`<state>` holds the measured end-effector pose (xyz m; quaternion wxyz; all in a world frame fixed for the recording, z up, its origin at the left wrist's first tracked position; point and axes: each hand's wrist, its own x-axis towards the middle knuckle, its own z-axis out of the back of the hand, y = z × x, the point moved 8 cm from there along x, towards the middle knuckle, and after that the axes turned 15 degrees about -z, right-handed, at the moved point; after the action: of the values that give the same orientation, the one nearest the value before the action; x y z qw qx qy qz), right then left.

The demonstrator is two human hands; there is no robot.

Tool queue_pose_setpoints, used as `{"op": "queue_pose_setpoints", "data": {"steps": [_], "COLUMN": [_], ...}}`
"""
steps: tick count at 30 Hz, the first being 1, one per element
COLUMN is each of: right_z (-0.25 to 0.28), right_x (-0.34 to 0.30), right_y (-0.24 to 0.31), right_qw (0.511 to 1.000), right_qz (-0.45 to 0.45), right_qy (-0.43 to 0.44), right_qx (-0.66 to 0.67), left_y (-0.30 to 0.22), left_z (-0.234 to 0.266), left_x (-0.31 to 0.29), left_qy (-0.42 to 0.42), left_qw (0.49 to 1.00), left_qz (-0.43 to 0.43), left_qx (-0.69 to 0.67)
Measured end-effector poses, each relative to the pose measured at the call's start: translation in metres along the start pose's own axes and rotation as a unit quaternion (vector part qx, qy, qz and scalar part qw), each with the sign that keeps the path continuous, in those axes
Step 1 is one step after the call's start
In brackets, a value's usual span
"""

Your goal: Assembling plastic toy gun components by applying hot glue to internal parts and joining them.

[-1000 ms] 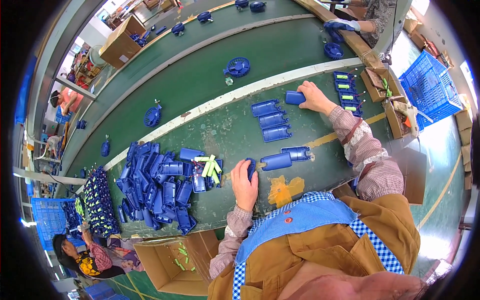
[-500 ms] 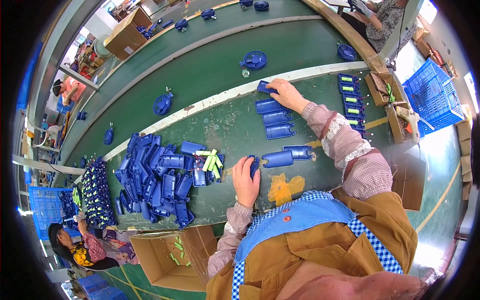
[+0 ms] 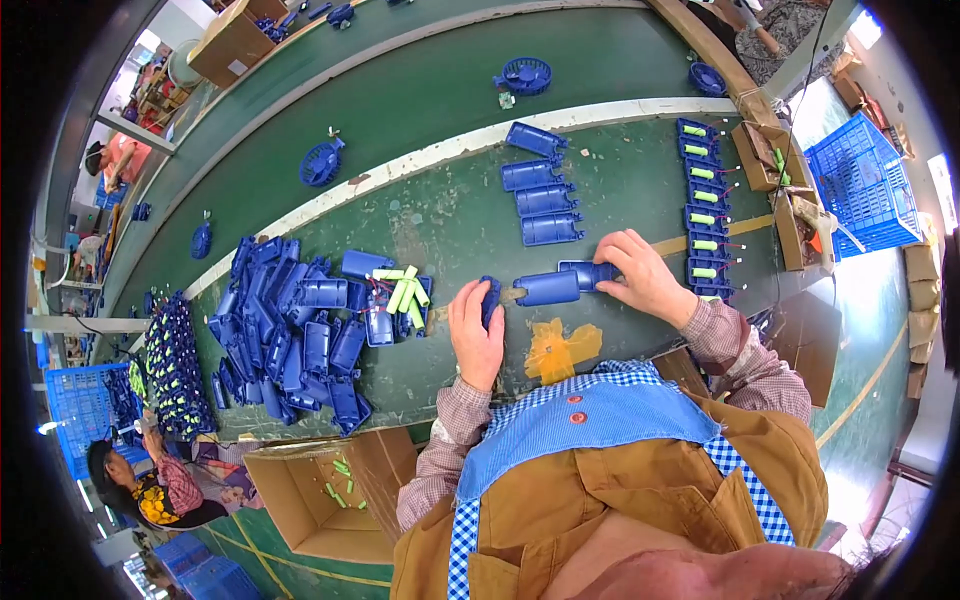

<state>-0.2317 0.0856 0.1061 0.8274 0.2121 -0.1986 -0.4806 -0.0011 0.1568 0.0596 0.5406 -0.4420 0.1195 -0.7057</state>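
Note:
My left hand (image 3: 476, 335) is closed around a small blue plastic shell (image 3: 491, 298) standing on edge on the bench. My right hand (image 3: 645, 275) pinches the right end of another blue plastic shell (image 3: 572, 270), which lies with its hollow side up. Between the hands lies a blue shell (image 3: 546, 289) with its rounded back up, its right end meeting the pinched one. Beyond them a column of several blue shells (image 3: 549, 230) lies back up, the farthest one slightly askew. Left of my left hand, green cylindrical batteries (image 3: 408, 288) rest on blue shells beside a large heap of shells (image 3: 290, 330).
At right stands a row of blue shells with green batteries (image 3: 703, 197), beside small cardboard boxes (image 3: 757, 165) and a blue crate (image 3: 862, 185). Blue fan parts (image 3: 321, 163) lie on the green belt (image 3: 420, 110). A cardboard box (image 3: 300, 500) sits below the bench. Another person (image 3: 150, 475) works at left.
My right hand has let go of the shell at the column's far end and come nearer, onto the hollow-side-up shell. My left hand still holds its shell. The view has shifted slightly.

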Motion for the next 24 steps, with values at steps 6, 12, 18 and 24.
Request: {"op": "queue_pose_setpoints", "data": {"steps": [6,12,18,24], "right_z": [-0.040,-0.070,-0.074,-0.089], "right_x": [0.010,0.015,0.016,0.017], "right_y": [0.049,0.057,0.066,0.066], "right_qw": [0.994,0.990,0.993,0.988], "right_qz": [0.068,0.064,-0.036,-0.084], "right_qy": [0.030,0.077,0.116,0.101], "right_qx": [-0.084,-0.104,0.010,0.082], "left_y": [0.031,0.043,0.020,-0.003], "left_z": [0.005,0.003,0.032,0.022], "left_x": [-0.018,-0.037,-0.030,-0.021], "left_qy": [-0.112,-0.192,-0.125,0.011], "left_qw": [0.962,0.875,0.988,0.977], "left_qz": [0.147,0.219,0.095,0.057], "left_qx": [-0.200,-0.387,-0.005,0.207]}}
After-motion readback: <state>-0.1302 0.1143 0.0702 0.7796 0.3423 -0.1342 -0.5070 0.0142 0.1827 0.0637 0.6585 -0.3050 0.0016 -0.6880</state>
